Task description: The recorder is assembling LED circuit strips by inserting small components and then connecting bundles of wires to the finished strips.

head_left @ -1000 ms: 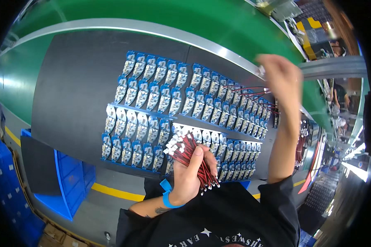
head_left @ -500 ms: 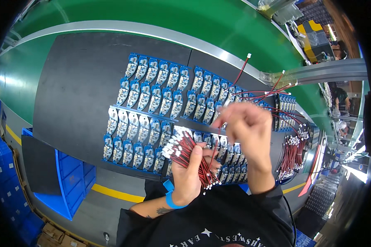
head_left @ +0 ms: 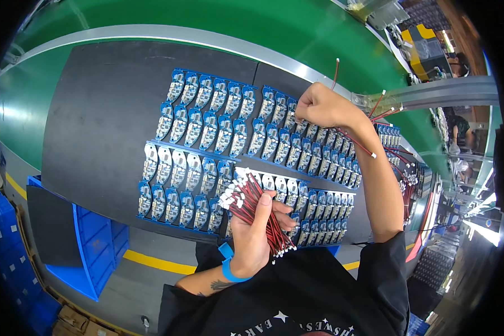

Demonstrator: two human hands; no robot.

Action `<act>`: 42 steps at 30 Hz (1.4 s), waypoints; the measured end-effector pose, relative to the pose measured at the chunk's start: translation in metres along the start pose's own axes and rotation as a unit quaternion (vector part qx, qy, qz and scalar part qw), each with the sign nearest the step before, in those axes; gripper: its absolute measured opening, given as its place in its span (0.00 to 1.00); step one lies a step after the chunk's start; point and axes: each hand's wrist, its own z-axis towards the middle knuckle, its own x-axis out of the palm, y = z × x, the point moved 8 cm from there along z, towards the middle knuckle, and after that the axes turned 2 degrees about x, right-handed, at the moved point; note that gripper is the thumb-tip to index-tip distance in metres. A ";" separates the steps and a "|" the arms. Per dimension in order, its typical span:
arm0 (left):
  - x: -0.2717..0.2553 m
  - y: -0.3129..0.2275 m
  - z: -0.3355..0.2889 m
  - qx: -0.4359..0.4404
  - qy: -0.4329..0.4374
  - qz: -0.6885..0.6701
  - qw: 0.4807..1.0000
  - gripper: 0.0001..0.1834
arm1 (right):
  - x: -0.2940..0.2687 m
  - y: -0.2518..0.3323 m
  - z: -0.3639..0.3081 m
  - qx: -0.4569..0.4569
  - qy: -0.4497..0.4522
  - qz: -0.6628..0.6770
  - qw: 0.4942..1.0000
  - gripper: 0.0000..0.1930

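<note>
My left hand [head_left: 251, 242], with a blue wrist strap, is closed round a bundle of red-and-black wire cables [head_left: 247, 213]. Their white connectors fan out at the upper left, and smaller ends stick out below the fingers. My right hand [head_left: 323, 106] is closed over the far-right panel of blue circuit boards [head_left: 270, 144], fingertips down at its upper row. A small white tip shows by these fingers, but what they pinch is hidden. Several cables, among them one with a white connector [head_left: 373, 155], stick out from boards beside and beneath my right forearm.
More circuit-board panels [head_left: 193, 126] lie in rows on the black mat [head_left: 106, 123]. Another heap of cables [head_left: 407, 196] rests at the right, partly behind my forearm. A metal rail [head_left: 207, 35] borders the far edge. A blue bin [head_left: 98, 241] stands at the lower left.
My right hand has moved away from beside the cable bundle, up and forward to the far-right panel, its forearm now stretched across the boards. My left hand keeps the bundle in nearly the same place.
</note>
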 end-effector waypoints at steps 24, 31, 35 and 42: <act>0.010 0.000 -0.002 0.022 0.062 0.009 0.998 0.15 | 0.014 0.124 -0.141 -0.217 -0.167 -0.043 0.961 0.09; 0.010 -0.009 -0.003 0.020 0.008 -0.006 1.000 0.15 | 0.034 0.091 -0.120 -0.074 -0.089 0.322 0.940 0.07; -0.006 -0.014 0.001 0.046 -0.059 0.018 0.997 0.19 | -0.010 0.082 -0.084 -0.052 -0.172 0.335 0.925 0.09; -0.003 -0.009 -0.002 0.014 -0.024 0.045 0.999 0.17 | -0.014 0.044 -0.002 0.021 -0.032 0.048 0.998 0.14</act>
